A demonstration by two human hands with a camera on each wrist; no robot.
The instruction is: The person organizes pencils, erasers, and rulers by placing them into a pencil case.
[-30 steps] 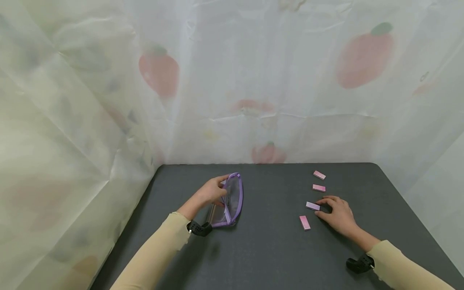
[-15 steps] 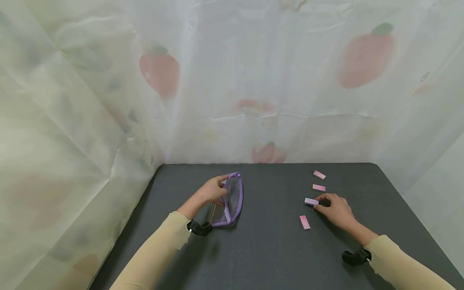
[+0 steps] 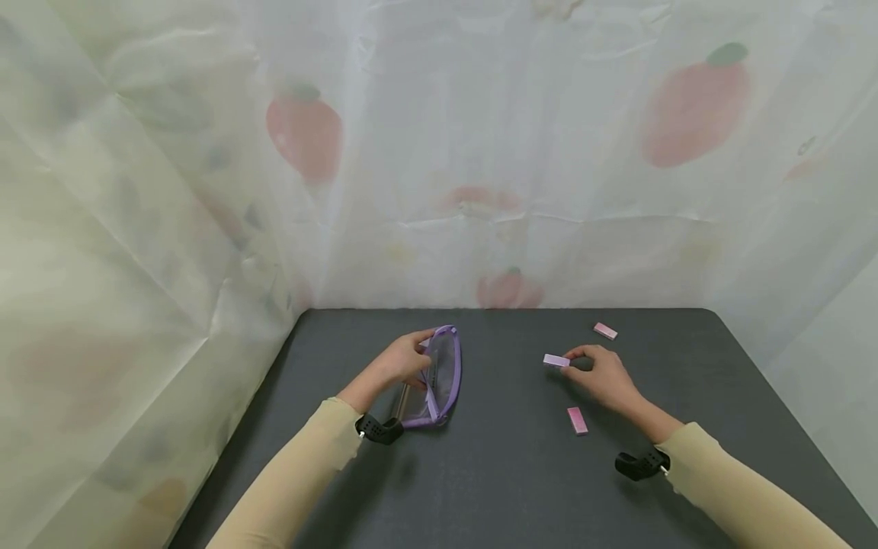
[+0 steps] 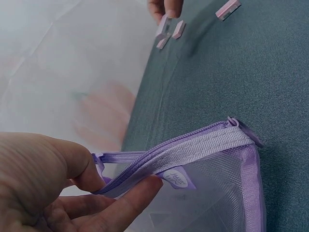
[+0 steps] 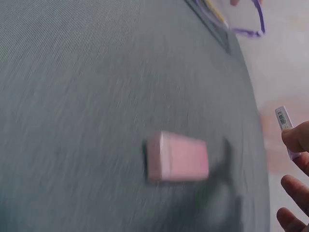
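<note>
Pale sheeting printed with faded red fruit hangs behind and beside a dark grey counter [image 3: 507,473]. Seen from the head camera, the left hand [image 3: 401,362] sits at about nine o'clock of the counter's middle, its thumb and fingers [image 4: 123,203] pinching the zipped edge of a purple mesh pouch [image 3: 439,377] and holding its mouth up. The pouch's long axis runs from six to twelve o'clock, with the mouth side turned toward three o'clock.

The right hand [image 3: 604,377] is at about three o'clock of the pouch, raised a little off the counter, with its fingertips closed on the end of a small pink eraser [image 3: 556,361]. That eraser lies level, its long axis running three to nine o'clock, with the free end pointing at the pouch. The pouch therefore lies at nine o'clock of the held eraser, with bare counter between them; the right hand is the one carrying it, the left the one at the opening.

A second pink eraser [image 3: 577,420] lies flat at six o'clock of the right hand, close by, and a third [image 3: 605,330] rests at twelve o'clock, near the counter's far edge.
</note>
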